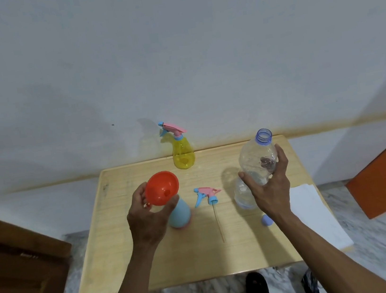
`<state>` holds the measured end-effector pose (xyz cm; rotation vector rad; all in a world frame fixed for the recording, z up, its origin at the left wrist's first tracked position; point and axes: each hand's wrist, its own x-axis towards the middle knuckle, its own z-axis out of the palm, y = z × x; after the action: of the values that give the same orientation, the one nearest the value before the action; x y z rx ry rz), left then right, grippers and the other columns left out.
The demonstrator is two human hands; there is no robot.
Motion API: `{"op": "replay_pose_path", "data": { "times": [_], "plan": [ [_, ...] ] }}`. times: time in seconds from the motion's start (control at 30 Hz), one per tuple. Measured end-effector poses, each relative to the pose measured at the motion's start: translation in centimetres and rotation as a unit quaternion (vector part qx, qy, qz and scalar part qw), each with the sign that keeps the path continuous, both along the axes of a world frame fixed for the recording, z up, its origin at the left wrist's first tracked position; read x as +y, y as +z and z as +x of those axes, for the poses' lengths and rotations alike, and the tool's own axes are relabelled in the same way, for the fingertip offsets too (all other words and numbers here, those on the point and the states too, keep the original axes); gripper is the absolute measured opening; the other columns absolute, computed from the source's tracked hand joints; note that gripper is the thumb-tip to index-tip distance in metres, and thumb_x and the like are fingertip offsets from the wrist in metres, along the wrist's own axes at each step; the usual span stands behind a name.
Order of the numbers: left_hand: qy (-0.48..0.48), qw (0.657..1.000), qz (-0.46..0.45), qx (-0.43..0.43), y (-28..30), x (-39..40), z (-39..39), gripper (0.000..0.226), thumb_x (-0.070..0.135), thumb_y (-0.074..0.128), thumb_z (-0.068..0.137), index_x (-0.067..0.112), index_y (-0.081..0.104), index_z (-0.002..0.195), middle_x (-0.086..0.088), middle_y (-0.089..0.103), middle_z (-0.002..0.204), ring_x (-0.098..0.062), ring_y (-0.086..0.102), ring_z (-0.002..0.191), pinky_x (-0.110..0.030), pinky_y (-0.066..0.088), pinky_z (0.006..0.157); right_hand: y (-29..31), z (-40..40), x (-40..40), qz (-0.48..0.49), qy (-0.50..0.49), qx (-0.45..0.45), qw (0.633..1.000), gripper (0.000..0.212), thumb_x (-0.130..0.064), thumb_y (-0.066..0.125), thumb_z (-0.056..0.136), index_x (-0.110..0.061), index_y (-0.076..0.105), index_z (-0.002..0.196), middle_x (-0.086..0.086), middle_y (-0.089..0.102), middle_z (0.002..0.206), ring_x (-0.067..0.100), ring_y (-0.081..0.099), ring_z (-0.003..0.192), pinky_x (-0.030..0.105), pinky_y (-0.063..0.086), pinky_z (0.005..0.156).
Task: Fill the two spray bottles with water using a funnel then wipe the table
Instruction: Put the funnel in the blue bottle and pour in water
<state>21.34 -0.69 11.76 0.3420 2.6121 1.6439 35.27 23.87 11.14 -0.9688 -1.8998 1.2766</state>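
Over the middle of the desk (128, 254) my left hand (145, 223) had its grip closed around the orange funnel (162, 188), tilted so its mouth faced me, just above the blue spray bottle (180, 214). That bottle stood open on the desk, its neck hidden behind the funnel and my fingers, so I could not tell whether the spout sat in it. My right hand (271, 191) had its grip wrapped around a clear water bottle (258, 159), uncapped, held tilted with its mouth up and away from me. Below it I saw another clear rounded shape near the desk, too blurred to make out. Between my hands the pink and blue spray head (205, 194) lay on its side, its dip tube pointing towards me. A small blue cap (267, 220) lay near my right wrist. The yellow spray bottle (183, 154) stood upright at the far edge, its head on. A white cloth (318, 218) lay at the right edge.
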Motion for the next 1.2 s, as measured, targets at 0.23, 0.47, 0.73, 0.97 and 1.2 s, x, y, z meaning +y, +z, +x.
{"op": "replay_pose_path", "data": {
  "times": [0.23, 0.47, 0.73, 0.97, 1.2],
  "plan": [
    [-0.063, 0.996, 0.014, -0.059, 2.3, 5.0, 1.9, 0.085, 0.044, 0.092, 0.064, 0.024, 0.053, 0.136, 0.004, 0.062, 0.124, -0.014, 0.065, 0.103, -0.029, 0.058, 0.082, -0.3, 0.7, 1.6, -0.006, 0.023, 0.026, 0.999, 0.106, -0.033, 0.092, 0.071, -0.04, 0.026, 0.153, -0.014, 0.054, 0.14, 0.015, 0.058, 0.125, 0.016, 0.046, 0.089],
    [-0.09, 0.968, -0.113, -0.205, -4.0, 11.3, 4.5, 0.077, 0.053, 0.089, 0.061, 0.018, 0.062, 0.124, 0.0, 0.07, 0.112, -0.017, 0.067, 0.096, -0.027, 0.055, 0.075, -0.1, 1.1, 2.7, -0.016, 0.024, 0.028, 0.999, 0.107, -0.037, 0.092, 0.07, -0.041, 0.025, 0.153, -0.013, 0.052, 0.144, 0.011, 0.056, 0.126, 0.006, 0.044, 0.085],
    [-0.066, 0.934, -0.224, -0.271, -8.6, 15.1, 5.7, 0.083, 0.062, 0.084, 0.064, 0.014, 0.056, 0.125, -0.002, 0.066, 0.115, -0.02, 0.064, 0.102, -0.029, 0.053, 0.075, -0.4, 1.4, 2.7, -0.047, 0.04, 0.036, 0.997, 0.106, -0.038, 0.092, 0.07, -0.044, 0.024, 0.152, -0.039, 0.047, 0.13, -0.002, 0.053, 0.119, -0.002, 0.043, 0.078],
    [-0.05, 0.93, -0.261, -0.254, -9.4, 15.6, 6.0, 0.092, 0.072, 0.076, 0.067, 0.009, 0.053, 0.129, -0.004, 0.066, 0.118, -0.02, 0.063, 0.105, -0.027, 0.053, 0.08, -0.4, 1.0, 2.9, -0.039, 0.047, -0.006, 0.998, 0.11, -0.042, 0.093, 0.067, -0.044, 0.022, 0.152, -0.032, 0.047, 0.131, -0.018, 0.052, 0.105, 0.016, 0.049, 0.082],
    [-0.074, 0.94, -0.252, -0.219, -8.3, 14.8, 6.6, 0.082, 0.07, 0.077, 0.067, 0.01, 0.06, 0.121, -0.001, 0.07, 0.108, -0.016, 0.066, 0.095, -0.02, 0.046, 0.07, -0.3, 1.0, 2.7, -0.027, 0.041, -0.019, 0.999, 0.112, -0.04, 0.093, 0.068, -0.042, 0.02, 0.153, -0.011, 0.051, 0.147, -0.005, 0.051, 0.115, 0.031, 0.056, 0.09]
  ]
}}
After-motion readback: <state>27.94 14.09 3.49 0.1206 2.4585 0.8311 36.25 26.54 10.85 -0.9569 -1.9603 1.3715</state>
